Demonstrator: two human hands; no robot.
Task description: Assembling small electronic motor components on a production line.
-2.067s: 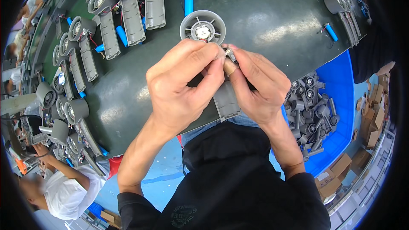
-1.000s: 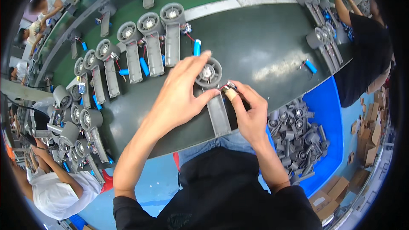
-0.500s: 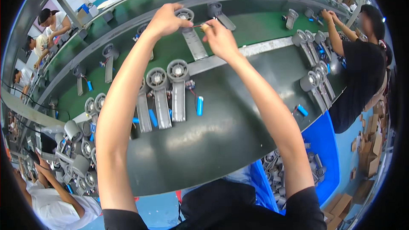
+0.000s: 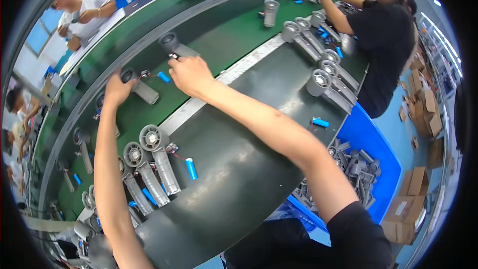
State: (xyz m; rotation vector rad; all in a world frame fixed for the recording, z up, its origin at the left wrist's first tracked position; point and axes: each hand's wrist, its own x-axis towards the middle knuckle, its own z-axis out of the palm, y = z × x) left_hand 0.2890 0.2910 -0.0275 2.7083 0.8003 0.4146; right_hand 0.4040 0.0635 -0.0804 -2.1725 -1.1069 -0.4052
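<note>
On the green conveyor belt, a grey handheld fan housing [image 4: 146, 92] lies with its round head between the thumb and fingers of my left hand [image 4: 118, 90]. Beside it are a small wired circuit board [image 4: 145, 73] and a blue cylindrical battery [image 4: 164, 77]. My right hand [image 4: 191, 75] is closed, its fingertips pinched around a small dark piece too small to name. Just beyond those fingers lies a second grey fan housing [image 4: 168, 41], its handle partly hidden by the hand. Whether my right hand touches that housing, I cannot tell.
Several assembled fan housings [image 4: 151, 138] with blue batteries stand in a row on the dark table [image 4: 234, 179]. More fan housings [image 4: 318, 83] sit at its right end, by a loose battery [image 4: 320, 122]. A blue bin [image 4: 381, 154] holds grey parts. A co-worker [image 4: 381, 35] works at the right.
My view has turned, shifting the table fans down and left. Both hands have moved left along the belt and farther apart; the red wire seen between them earlier no longer shows there.
</note>
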